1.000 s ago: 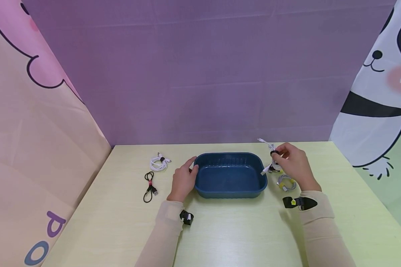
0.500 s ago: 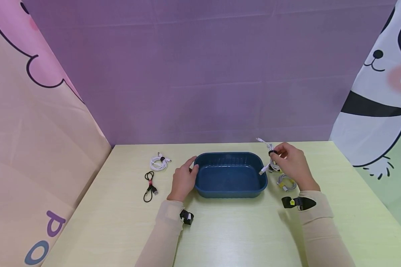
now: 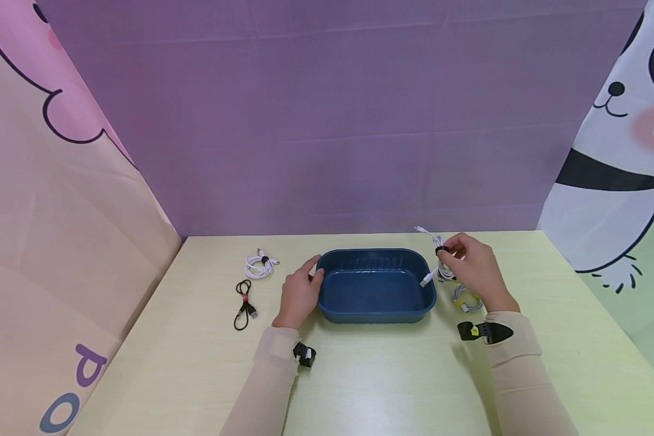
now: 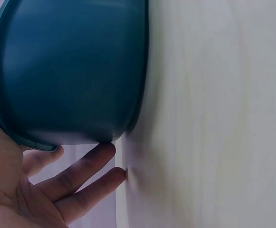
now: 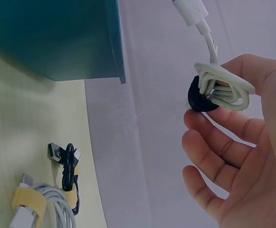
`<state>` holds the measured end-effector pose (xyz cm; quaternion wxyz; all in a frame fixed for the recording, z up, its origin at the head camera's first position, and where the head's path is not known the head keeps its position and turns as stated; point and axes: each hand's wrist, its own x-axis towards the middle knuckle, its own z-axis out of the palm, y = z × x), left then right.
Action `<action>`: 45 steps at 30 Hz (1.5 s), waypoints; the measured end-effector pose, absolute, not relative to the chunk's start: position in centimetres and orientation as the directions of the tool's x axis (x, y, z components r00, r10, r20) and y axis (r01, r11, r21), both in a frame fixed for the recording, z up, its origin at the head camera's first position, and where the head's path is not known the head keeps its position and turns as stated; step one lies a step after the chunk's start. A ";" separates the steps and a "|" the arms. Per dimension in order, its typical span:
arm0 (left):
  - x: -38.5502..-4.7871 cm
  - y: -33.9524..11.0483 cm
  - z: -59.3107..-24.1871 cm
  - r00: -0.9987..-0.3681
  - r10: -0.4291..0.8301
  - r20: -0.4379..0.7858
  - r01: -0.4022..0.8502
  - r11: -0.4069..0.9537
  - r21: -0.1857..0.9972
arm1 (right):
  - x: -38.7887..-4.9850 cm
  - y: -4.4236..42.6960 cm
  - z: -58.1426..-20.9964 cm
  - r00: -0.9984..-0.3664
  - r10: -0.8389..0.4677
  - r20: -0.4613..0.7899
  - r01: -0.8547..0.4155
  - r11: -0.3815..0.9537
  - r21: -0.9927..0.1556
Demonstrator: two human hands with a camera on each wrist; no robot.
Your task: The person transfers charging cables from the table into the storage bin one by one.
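Looped white cable (image 5: 231, 76) in right fingers (image 5: 214, 135)

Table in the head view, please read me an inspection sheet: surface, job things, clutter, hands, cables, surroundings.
Surface: pale wood-grain table.
Job things: blue tub on the table; black-tied white cable raised by the tub's right end.
Clutter: nothing seen.
Hands: left hand holds the tub's left end; right hand pinches the raised cable.
Cables: left of the tub, coiled white cable and red-tied black cable; on the right, gray cable and another black one.
Surroundings: purple backdrop, cartoon-printed sheets either side.
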<state>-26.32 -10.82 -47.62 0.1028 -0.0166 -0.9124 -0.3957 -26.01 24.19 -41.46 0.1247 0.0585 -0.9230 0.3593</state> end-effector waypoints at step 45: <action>-26.7 -10.9 -48.0 -0.979 -0.056 0.194 0.100 0.700 0.707 | -25.9 22.4 -41.5 -0.971 -0.048 0.233 -0.194 0.729 -0.657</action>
